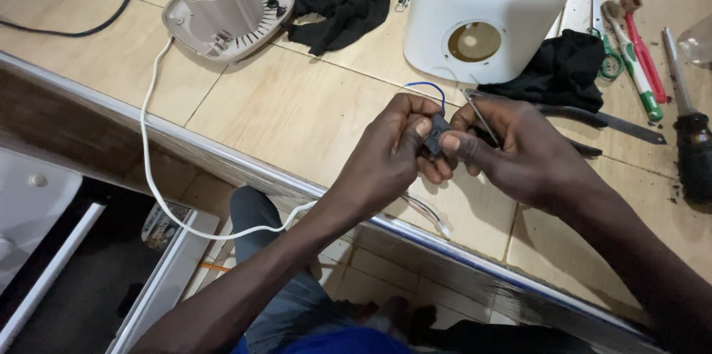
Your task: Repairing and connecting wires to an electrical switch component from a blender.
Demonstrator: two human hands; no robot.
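My left hand (391, 152) and my right hand (512, 150) meet above the tiled counter's front edge, both pinching a small dark plastic part (436, 134). A thin blue wire (429, 88) loops up from that part. My right hand also grips a slim metal tool (480, 111) that slants up to the left. A white cord (152, 148) runs from below my left wrist, hangs over the counter edge and climbs to a beige appliance base (226, 7).
A white appliance housing (489, 5) with a round opening stands behind my hands. Two black cloths (337, 2) (565, 65) lie beside it. Screwdrivers (638, 57) and pliers (601, 118) lie at the right. A black cable (81, 26) crosses the far left.
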